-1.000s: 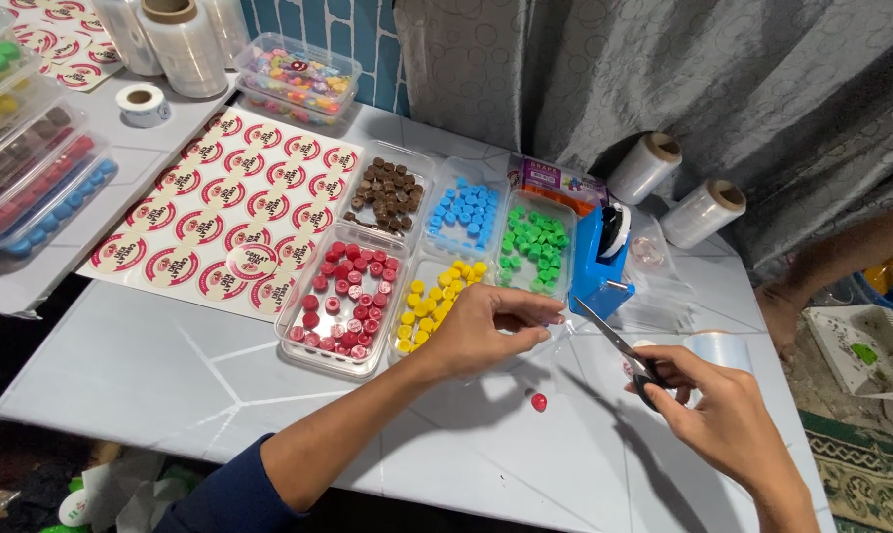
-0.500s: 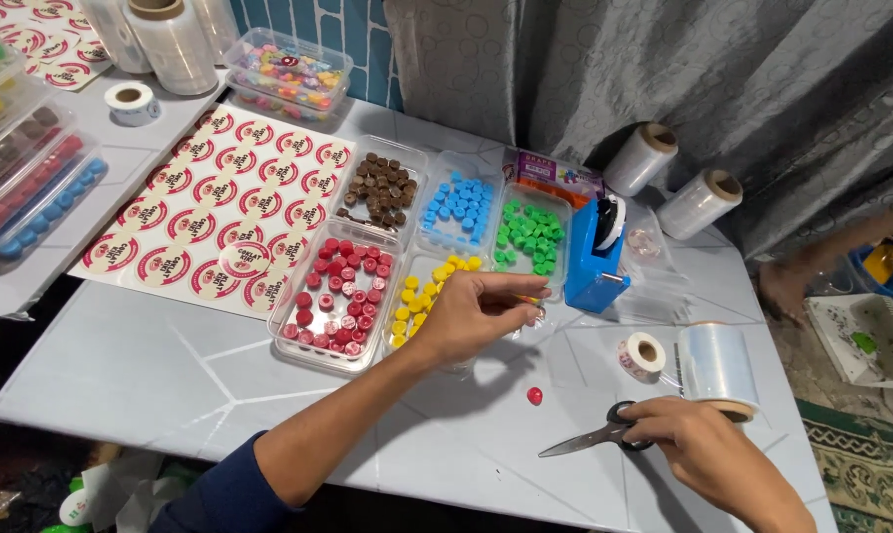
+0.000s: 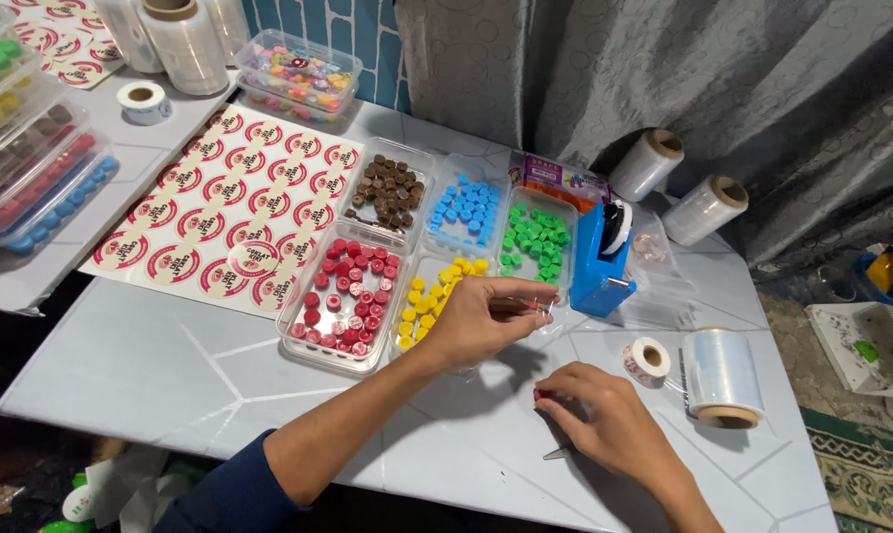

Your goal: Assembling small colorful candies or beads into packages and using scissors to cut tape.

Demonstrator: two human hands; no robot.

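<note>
My left hand (image 3: 481,318) hovers over the near edge of the tray of yellow pieces (image 3: 429,296), its fingers pinched on a small clear plastic bag (image 3: 537,306). My right hand (image 3: 604,419) rests on the grey table (image 3: 150,365) in front of it. Its fingertips are closed on a single small red piece (image 3: 542,395). A metal scissors tip (image 3: 555,454) pokes out from under that palm. Clear trays hold red pieces (image 3: 343,291), brown pieces (image 3: 387,192), blue pieces (image 3: 466,212) and green pieces (image 3: 535,237).
A sheet of round red-and-white stickers (image 3: 220,212) lies left of the trays. A blue tape dispenser (image 3: 602,266), a small tape roll (image 3: 647,358) and a roll of clear film (image 3: 721,377) stand to the right. More film rolls (image 3: 705,209) and stacked boxes (image 3: 27,168) line the back and left.
My right hand moved left from the scissors position to the loose red piece and closed its fingers on it. The left hand stayed pinched near the yellow tray.
</note>
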